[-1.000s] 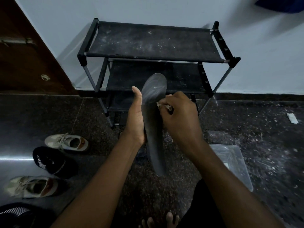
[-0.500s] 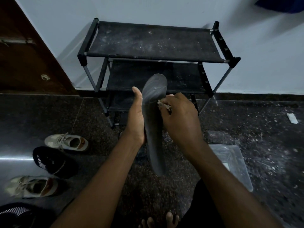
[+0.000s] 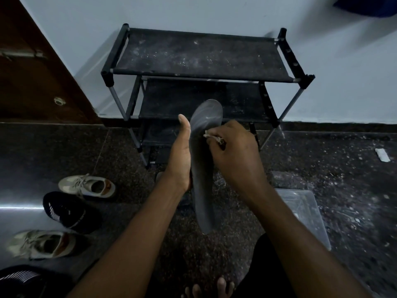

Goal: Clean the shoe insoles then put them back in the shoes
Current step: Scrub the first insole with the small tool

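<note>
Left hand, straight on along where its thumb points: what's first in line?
Probably the shoe rack, around its middle shelf, beyond the insole the left hand holds. Depth unclear from one view.

Dark speckled stone floor (image 3: pixel 343 190), dusty toward 3 o'clock. Black tiered shoe rack (image 3: pixel 199 54) standing at 12 o'clock. From 9 to 8 o'clock, in a loose row: beige sneaker (image 3: pixel 88 186), black sneaker (image 3: pixel 64 211), second beige sneaker (image 3: pixel 43 244). Clear plastic tub (image 3: pixel 305 211) at 4 o'clock; white scrap (image 3: pixel 382 155) at 3 o'clock.

Home entryway by the look: black tiered shoe rack (image 3: pixel 199 57) against a pale painted wall (image 3: pixel 214 11), brown wooden door (image 3: pixel 32 87) with a latch (image 3: pixel 21 54) at left, loose sneakers (image 3: pixel 88 186) on dark speckled stone floor (image 3: pixel 348 190).
</note>
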### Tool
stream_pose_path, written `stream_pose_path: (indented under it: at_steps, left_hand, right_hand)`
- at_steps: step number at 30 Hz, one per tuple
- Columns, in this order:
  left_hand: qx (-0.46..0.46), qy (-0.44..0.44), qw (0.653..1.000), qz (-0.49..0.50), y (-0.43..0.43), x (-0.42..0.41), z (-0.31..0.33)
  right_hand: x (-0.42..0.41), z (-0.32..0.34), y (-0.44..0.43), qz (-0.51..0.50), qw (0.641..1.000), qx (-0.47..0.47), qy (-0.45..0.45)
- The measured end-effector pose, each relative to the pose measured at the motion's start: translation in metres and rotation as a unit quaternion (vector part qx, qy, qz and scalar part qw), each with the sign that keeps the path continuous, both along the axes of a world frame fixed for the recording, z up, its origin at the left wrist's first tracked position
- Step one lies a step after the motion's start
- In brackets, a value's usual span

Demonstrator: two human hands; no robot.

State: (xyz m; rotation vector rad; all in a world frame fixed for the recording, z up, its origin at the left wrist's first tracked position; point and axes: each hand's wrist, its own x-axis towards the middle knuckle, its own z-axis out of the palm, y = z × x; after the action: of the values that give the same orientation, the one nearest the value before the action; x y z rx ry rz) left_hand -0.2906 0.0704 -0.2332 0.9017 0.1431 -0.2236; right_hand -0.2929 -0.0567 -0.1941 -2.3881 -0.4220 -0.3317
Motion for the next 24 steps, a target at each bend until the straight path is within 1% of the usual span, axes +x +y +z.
stream_pose_path:
  at_steps: [2,3,7,9,12,14,16,21,24]
  left_hand:
    - [-0.007,0.005,1.0,0.007,0.0027,0.0007,0.0004]
    - [-0.01,0.006,1.0,0.007,0.0027,0.0004,0.0006]
    - [0.007,0.0,1.0,0.003,-0.0009,-0.0022,0.0025]
    - [0.016,-0.001,1.0,0.0,-0.0022,-0.0029,0.003]
    - [0.002,0.005,1.0,-0.007,-0.003,-0.0026,0.0034]
    - [-0.016,0.01,1.0,-0.005,-0.0022,-0.0021,0.003]
    - [-0.023,0.014,1.0,0.001,-0.0002,-0.0018,0.0015]
    - [0.004,0.02,1.0,-0.009,-0.0041,-0.0036,0.0041]
    - [0.005,0.029,1.0,-0.006,-0.005,-0.0052,0.0064]
  right_hand:
    - [-0.0014,-0.0009,0.0025,0.034,0.999,-0.017,0.01]
    - [-0.0018,-0.0016,0.0029,0.034,0.999,-0.021,0.013]
    - [-0.0002,-0.0028,-0.0012,-0.028,1.0,0.004,0.001]
    - [0.0004,-0.0025,-0.0014,-0.041,0.999,0.02,-0.003]
    - [-0.001,-0.0009,0.0025,0.0,0.999,0.043,0.004]
    - [-0.0023,-0.0006,0.0046,0.041,0.998,0.045,0.013]
    - [-0.0027,-0.0014,0.0041,0.06,0.997,0.041,0.025]
    - [0.0025,-0.0045,-0.0035,-0.021,0.998,0.048,0.019]
    - [0.0033,-0.0029,-0.0017,-0.017,0.998,0.053,0.019]
